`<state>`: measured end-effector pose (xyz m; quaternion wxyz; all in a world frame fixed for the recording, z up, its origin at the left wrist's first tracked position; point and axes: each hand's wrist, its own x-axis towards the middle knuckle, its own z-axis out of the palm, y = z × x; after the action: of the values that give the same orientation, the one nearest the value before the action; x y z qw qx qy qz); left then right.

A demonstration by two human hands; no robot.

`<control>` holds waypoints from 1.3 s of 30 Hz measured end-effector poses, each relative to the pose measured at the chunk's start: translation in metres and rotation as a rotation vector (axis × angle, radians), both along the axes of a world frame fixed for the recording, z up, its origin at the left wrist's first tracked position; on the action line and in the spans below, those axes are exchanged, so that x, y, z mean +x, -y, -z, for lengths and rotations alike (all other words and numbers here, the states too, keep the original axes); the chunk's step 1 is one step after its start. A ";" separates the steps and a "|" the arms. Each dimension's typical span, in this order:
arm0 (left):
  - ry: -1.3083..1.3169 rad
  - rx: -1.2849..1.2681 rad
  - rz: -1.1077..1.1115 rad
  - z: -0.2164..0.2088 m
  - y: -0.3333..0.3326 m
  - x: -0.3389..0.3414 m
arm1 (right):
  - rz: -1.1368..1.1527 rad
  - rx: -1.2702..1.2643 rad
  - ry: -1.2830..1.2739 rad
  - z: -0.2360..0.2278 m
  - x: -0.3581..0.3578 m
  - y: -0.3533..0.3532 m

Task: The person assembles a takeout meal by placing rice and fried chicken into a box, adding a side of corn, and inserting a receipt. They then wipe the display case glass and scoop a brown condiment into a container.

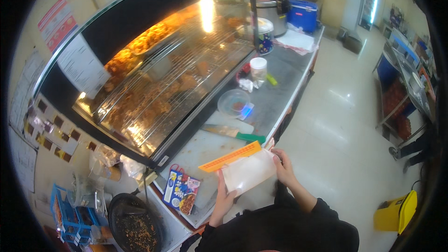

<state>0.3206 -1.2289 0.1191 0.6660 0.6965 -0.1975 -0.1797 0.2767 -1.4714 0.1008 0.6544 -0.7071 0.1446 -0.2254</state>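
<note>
A flat white paper bag (249, 172) with an orange printed strip along its far edge is held in front of me, over the counter's front edge. My left hand (224, 201) grips its near left corner, fingers closed on it. On the right side, my right hand (284, 167) has its fingers closed round the bag's edge. Just beyond lies a knife with a green handle (249, 136) on a white cutting board (189, 147). To the left of my left hand is a blue printed food carton (182, 190) with a red handle.
A lit glass warming cabinet (158, 79) with fried food on wire racks stands along the left. Further along the counter are a clear bowl (233, 102), a white-lidded jar (258, 69) and a blue cooler (302, 14). A dark pan of crumbs (135, 226) sits lower left; a yellow bin (396, 212), right.
</note>
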 end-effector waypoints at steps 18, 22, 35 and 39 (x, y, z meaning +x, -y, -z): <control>-0.124 -0.092 -0.048 0.017 0.355 0.108 | -0.036 0.248 -0.099 -0.020 0.075 0.375; -0.049 -0.012 -0.142 0.023 0.395 0.128 | -0.159 0.186 -0.208 -0.011 0.128 0.442; -0.206 -0.193 -0.174 0.004 0.676 0.312 | -0.167 -0.020 0.017 -0.028 0.397 0.773; -0.169 -0.229 -0.086 0.017 0.728 0.359 | 0.056 -0.112 0.064 -0.049 0.465 0.876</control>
<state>0.6793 -1.9568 0.1017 0.7626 0.6061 -0.1301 -0.1851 0.7420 -2.3474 0.1496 0.6116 -0.7307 0.1306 -0.2739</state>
